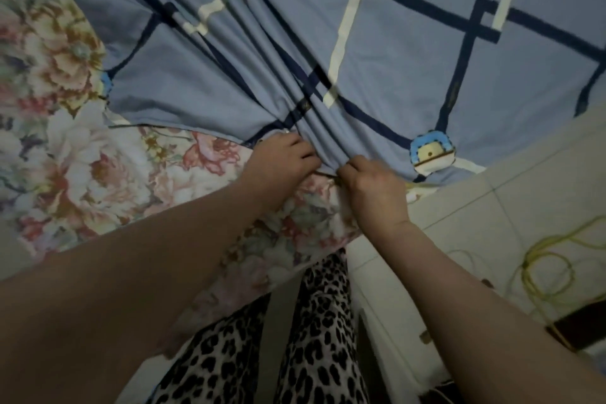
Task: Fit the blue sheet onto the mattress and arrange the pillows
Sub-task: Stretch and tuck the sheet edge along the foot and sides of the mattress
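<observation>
Both hands pinch the near hem of the blue sheet (377, 52) — left hand (282, 161) and right hand (373, 190) close together, fingers curled into bunched folds. The sheet lies spread over the floral mattress (65, 141), its corner apparently still uncovered. Next: draw that edge outward and down — no pillows in view.

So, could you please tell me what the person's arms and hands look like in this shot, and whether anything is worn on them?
Both forearms are bare, with no sleeves in view. The left hand and the right hand wear no gloves, and no watch or bracelet shows at either wrist. A small glint near the left hand's knuckles may be a ring, but it is too blurred to tell.
</observation>
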